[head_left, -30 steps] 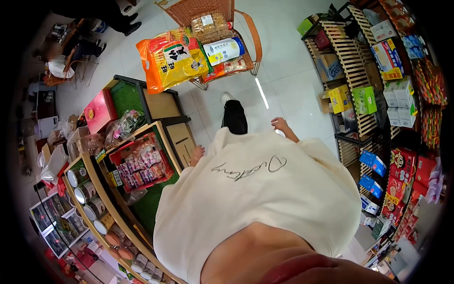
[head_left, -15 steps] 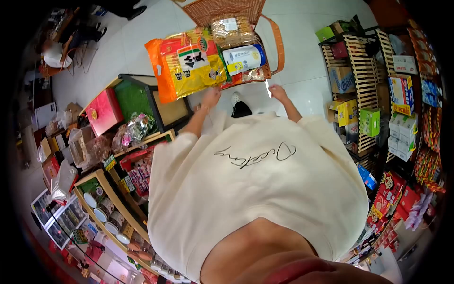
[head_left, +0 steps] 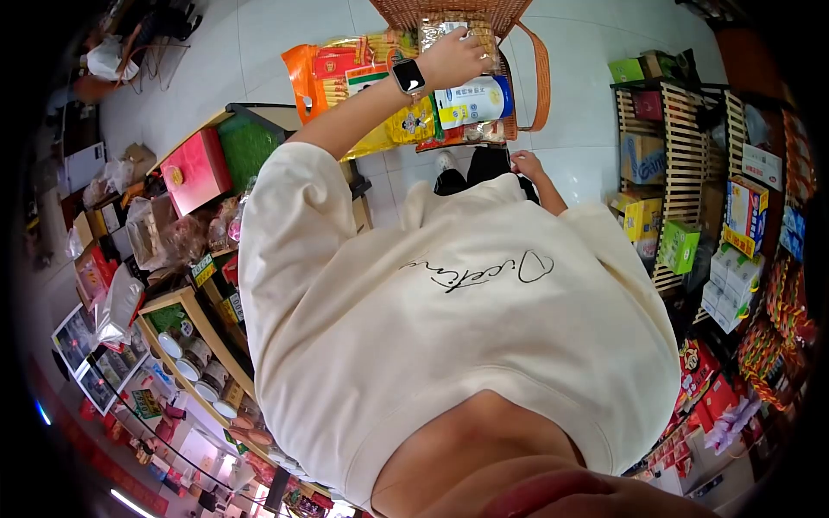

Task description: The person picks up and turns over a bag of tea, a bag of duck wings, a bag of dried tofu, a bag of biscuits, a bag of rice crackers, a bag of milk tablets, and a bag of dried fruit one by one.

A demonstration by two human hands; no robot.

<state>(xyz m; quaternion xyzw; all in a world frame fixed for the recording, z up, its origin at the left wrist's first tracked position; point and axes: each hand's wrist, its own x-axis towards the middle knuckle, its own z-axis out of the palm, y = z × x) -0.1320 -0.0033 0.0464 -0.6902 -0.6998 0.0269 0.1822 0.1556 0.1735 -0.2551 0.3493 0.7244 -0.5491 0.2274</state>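
My left hand, with a watch on its wrist, lies with fingers apart over a clear packet of brown snacks. That packet is in a woven basket. Beside it in the basket are a white and blue bag and a red packet. A large orange and yellow snack bag sticks out on the left, partly under my left forearm. Near my body, below the basket's right side, my right hand is loosely closed, with nothing visible in it.
Slatted shelves with boxes stand on the right. On the left are a pink box and a wooden display rack with jars. A seated person is at the upper left. Both my feet show below the basket.
My left hand has moved up and right from beside the large bag to the clear packet. The basket appears higher and further right in view. My right hand stays low.
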